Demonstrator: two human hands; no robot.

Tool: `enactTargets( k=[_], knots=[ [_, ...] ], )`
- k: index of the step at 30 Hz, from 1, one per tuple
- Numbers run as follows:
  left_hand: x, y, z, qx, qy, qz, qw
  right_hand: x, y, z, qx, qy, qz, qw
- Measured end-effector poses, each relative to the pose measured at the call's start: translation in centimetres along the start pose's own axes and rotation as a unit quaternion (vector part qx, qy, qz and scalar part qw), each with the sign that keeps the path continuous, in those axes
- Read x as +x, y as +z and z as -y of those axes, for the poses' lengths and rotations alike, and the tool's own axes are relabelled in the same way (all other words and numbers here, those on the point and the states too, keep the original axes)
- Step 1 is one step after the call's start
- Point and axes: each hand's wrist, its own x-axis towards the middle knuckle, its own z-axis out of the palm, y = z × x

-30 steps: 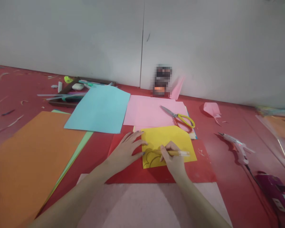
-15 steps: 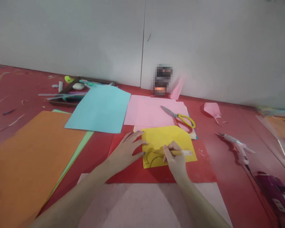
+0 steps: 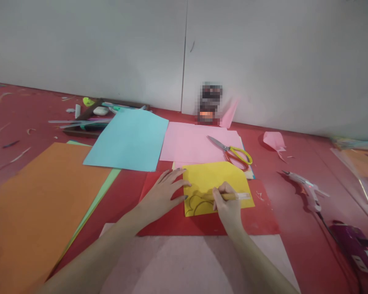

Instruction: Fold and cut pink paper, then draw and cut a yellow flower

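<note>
A yellow paper sheet (image 3: 214, 179) lies on a red sheet (image 3: 260, 216) in front of me. My left hand (image 3: 162, 196) rests flat with fingers spread, its fingertips pressing the yellow sheet's left edge. My right hand (image 3: 228, 206) is closed around a pen (image 3: 236, 196) whose tip meets the yellow sheet near its lower left corner. Dark curved lines (image 3: 196, 204) are drawn on the paper there, between the two hands.
Scissors with yellow handles (image 3: 233, 152) lie on a pink sheet (image 3: 190, 143) behind. A light blue sheet (image 3: 129, 141) and a big orange sheet (image 3: 33, 204) lie left. A glue gun (image 3: 306, 190) and a purple box (image 3: 352, 245) lie right. A tray of tools (image 3: 92, 118) stands by the wall.
My right hand with the pen has slid a little to the right across the yellow sheet. The left hand has stayed in place.
</note>
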Motion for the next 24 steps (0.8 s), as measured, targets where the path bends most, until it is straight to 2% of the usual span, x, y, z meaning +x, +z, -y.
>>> enactTargets(
  k=[9, 15, 18, 21, 23, 24],
  knots=[
    [0.0, 0.0, 0.1, -0.007, 0.005, -0.005, 1.000, -0.1, -0.1, 0.0, 0.008, -0.001, -0.006, 1.000],
    [-0.1, -0.1, 0.0, -0.014, 0.000, -0.003, 1.000, 0.4, -0.8, 0.2, -0.004, -0.030, -0.055, 0.998],
    [-0.1, -0.3, 0.0, -0.032, -0.021, -0.003, 0.999, 0.9, -2.1, 0.4, -0.030, -0.037, -0.101, 0.994],
    [-0.1, -0.5, -0.1, -0.054, -0.058, 0.003, 0.997, 1.5, -4.3, -0.2, -0.044, -0.058, -0.140, 0.987],
    [-0.1, -0.6, -0.1, -0.061, -0.068, 0.003, 0.996, 1.9, -6.2, -1.3, -0.093, -0.084, -0.157, 0.980],
    [-0.1, -0.6, -0.1, -0.062, -0.067, 0.002, 0.996, 2.1, -7.2, -1.9, -0.136, -0.106, -0.194, 0.966]
  ],
)
